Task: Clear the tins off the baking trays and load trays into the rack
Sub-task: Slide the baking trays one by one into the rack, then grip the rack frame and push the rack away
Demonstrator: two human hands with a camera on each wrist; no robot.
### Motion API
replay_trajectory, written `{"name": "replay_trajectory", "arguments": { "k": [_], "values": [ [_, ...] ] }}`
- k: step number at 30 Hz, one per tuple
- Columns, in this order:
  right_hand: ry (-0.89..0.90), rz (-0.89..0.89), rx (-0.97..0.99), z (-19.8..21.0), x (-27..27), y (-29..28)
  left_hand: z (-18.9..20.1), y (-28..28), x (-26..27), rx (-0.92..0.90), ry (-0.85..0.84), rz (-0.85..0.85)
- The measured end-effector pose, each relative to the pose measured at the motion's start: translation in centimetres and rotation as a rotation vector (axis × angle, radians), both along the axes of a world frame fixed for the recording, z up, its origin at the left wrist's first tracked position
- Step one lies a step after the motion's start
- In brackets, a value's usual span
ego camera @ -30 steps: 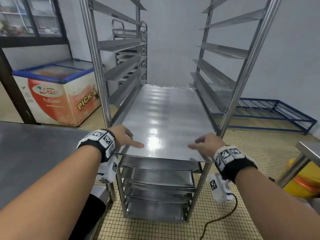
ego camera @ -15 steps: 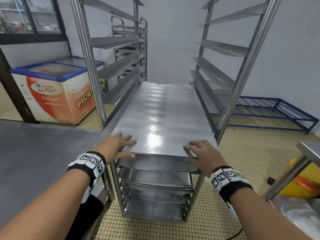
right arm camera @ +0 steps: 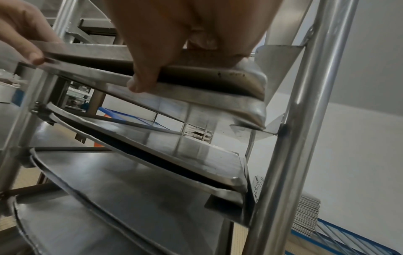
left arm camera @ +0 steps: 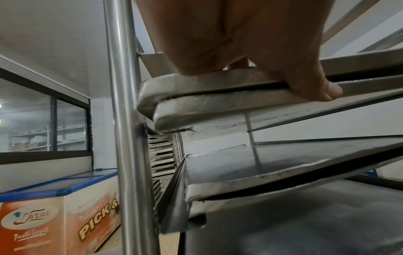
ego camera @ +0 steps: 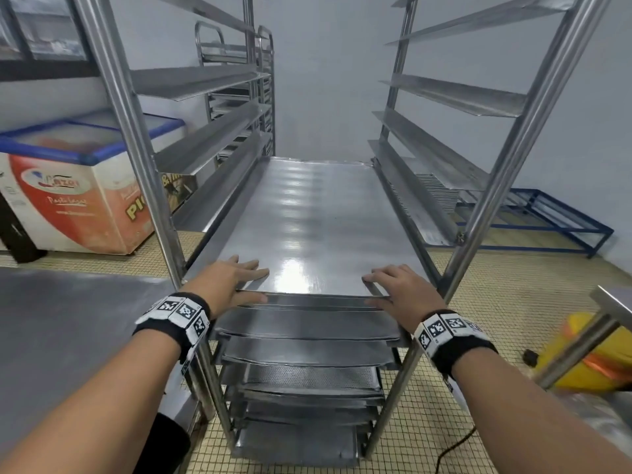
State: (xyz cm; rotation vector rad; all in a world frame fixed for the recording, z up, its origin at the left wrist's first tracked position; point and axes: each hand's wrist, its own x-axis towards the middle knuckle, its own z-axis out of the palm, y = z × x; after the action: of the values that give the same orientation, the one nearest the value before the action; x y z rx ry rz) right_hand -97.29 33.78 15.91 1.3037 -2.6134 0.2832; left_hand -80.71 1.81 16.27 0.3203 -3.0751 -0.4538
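A flat steel baking tray (ego camera: 307, 217) lies on the rack's (ego camera: 136, 131) runners, on top of another tray. Its near rim (left arm camera: 218, 81) is about level with the front posts. My left hand (ego camera: 232, 278) rests at the near left corner. Its fingers lie flat on the tray and its thumb (left arm camera: 309, 82) presses the front rim. My right hand (ego camera: 400, 289) does the same at the near right corner, thumb (right arm camera: 144, 77) against the rim (right arm camera: 207, 74). Several more trays (ego camera: 307, 350) fill the lower runners. No tins are in view.
A steel table (ego camera: 68, 336) stands at my left and another table's corner (ego camera: 612, 302) at my right, over a yellow object (ego camera: 588, 364). A chest freezer (ego camera: 75, 193), a second rack (ego camera: 236, 97) and a blue floor frame (ego camera: 547, 217) stand behind. A cable (ego camera: 455, 446) lies on the floor.
The tray has slid deeper into the rack. My hands followed it forward and went from holding its near corners to lying flat on its near edge.
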Motion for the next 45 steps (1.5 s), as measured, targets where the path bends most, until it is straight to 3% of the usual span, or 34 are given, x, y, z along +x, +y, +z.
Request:
{"name": "replay_trajectory", "arguments": {
  "k": [13, 19, 22, 25, 28, 31, 33, 36, 41, 45],
  "values": [
    [0.031, -0.049, 0.024, 0.4, -4.0, -3.1, 0.6, -1.9, -4.9, -0.105, -0.025, -0.018],
    [0.040, -0.093, 0.179, 1.0, -3.2, -3.4, 0.9, -2.2, -4.6, -0.078, -0.056, -0.032],
    [-0.039, -0.129, 0.207, 1.8, -2.3, -3.0, 1.5, -1.3, -3.5, -0.060, 0.000, -0.048],
    [-0.116, -0.177, -0.097, 3.2, -0.9, -1.5, 2.9, -0.4, -1.8, -0.019, 0.321, -0.013],
    [0.013, -0.252, -0.472, 5.2, -0.2, 0.3, 4.9, -1.3, -0.5, -0.126, 0.747, 0.061],
    [0.149, -0.367, -0.776, 8.0, 0.0, 2.0, 8.2, -2.3, 0.8, -0.217, 0.978, 0.346],
    [0.169, -0.453, -0.928, 9.8, -0.6, 2.9, 10.0, -3.2, 1.4, -0.118, 1.043, 0.535],
    [0.173, -0.552, -1.069, 12.3, -2.2, 3.8, 12.2, -5.1, 1.5, -0.017, 1.060, 0.663],
    [0.121, -0.591, -1.053, 15.6, -4.0, 3.9, 15.0, -6.3, 0.4, 0.198, 1.052, 0.681],
    [0.007, -0.613, -1.097, 15.9, -5.6, 3.2, 14.8, -6.1, -0.6, 0.235, 1.090, 0.724]
  ]
}}
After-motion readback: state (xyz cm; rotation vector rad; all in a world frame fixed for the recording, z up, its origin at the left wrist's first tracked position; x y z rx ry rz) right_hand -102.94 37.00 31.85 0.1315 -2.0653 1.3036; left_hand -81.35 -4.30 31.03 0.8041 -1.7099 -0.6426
